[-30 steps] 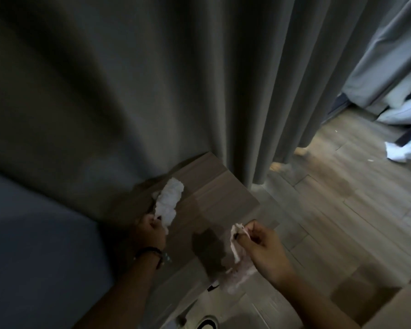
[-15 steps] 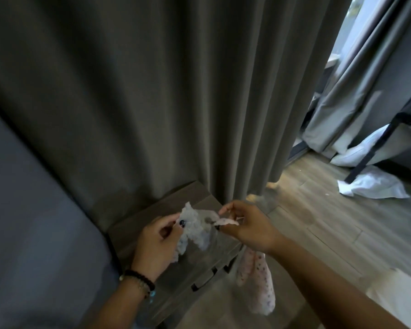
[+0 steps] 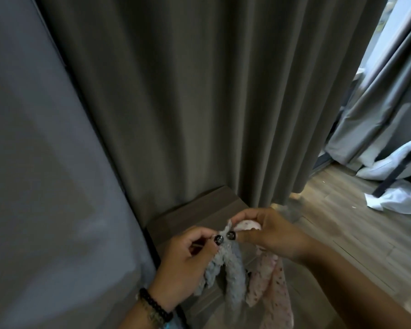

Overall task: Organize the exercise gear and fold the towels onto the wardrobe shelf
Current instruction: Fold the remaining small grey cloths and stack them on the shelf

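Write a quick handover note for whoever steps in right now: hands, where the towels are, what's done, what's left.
Left hand: pinches the top edge of the grey fluffy towel, which hangs down from both hands.
Right hand: pinches the same edge of the grey towel and also holds the pink spotted towel, which hangs below it.
Both towels hang above the wooden cabinet by the grey curtain.
Done: both towels picked up, grey towel's edges brought together.
Left: finish folding both towels and put them on the wardrobe shelf, which is not in view. No exercise gear is in view.
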### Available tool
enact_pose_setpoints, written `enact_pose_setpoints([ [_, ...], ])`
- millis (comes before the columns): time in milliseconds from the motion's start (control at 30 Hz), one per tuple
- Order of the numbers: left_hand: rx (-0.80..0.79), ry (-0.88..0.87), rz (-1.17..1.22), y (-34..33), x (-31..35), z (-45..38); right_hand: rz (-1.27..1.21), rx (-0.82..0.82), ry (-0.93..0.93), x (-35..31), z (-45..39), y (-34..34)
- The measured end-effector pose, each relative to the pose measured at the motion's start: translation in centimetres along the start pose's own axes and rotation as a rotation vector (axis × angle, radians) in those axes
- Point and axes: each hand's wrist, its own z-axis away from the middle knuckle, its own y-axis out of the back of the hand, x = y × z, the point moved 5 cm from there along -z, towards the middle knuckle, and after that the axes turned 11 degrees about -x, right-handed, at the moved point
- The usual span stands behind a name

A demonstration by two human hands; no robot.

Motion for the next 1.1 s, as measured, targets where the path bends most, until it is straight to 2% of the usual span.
enact_pose_setpoints([
  [300,-0.054,-0.068,0.014,6.6,1.0,9.0,0.071,0.131,0.091,-8.9,2.1,-9.8],
  [500,-0.205,-0.134,-0.149,10.7,1.3,16.4,0.185,0.358,0.131,-13.4,3.4,-18.5],
  [633,-0.202,-0.186,-0.230,14.6,1.5,21.8,0.218,0.443,0.166,-15.8,3.2,-23.9],
  [800,-0.149,-0.246,-0.299,20.5,1.9,27.9,0.222,0.419,0.221,-19.2,1.9,-29.6],
  [900,-0.106,-0.248,-0.258,23.9,1.9,30.8,0.220,0.384,0.258,-21.1,0.7,-32.3],
  [1100,-0.082,-0.232,-0.228,28.1,0.5,35.1,0.384,0.203,0.308,-23.8,-3.2,-38.4],
])
